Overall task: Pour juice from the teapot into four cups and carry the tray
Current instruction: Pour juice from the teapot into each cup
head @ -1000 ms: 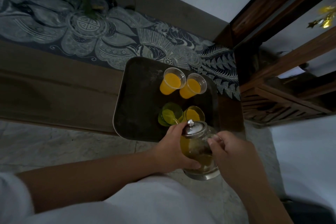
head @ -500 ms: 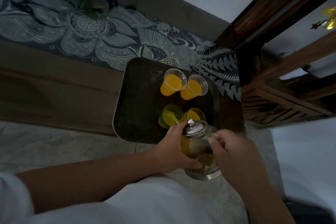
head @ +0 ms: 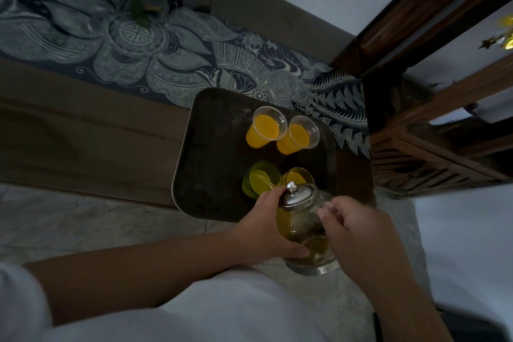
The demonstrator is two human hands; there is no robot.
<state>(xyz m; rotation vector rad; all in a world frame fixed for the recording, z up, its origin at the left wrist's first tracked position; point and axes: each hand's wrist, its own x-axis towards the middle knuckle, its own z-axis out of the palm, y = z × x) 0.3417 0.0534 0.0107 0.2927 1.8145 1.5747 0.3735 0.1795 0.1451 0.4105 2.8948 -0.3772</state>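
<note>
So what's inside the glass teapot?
Yellow juice shows through the glass teapot, pooled toward the spout side as it tips over the green cup. The left hand, right hand and metal lid hide the rest.

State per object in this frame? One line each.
Glass teapot with metal lid: tilted, lid on, pouring.
Green cup: upright, being filled.
Near-right cup: upright, holds juice.
Two clear far cups: upright, filled.
Dark tray: resting flat.
Left hand: grips teapot.
Right hand: grips teapot's far side.
</note>
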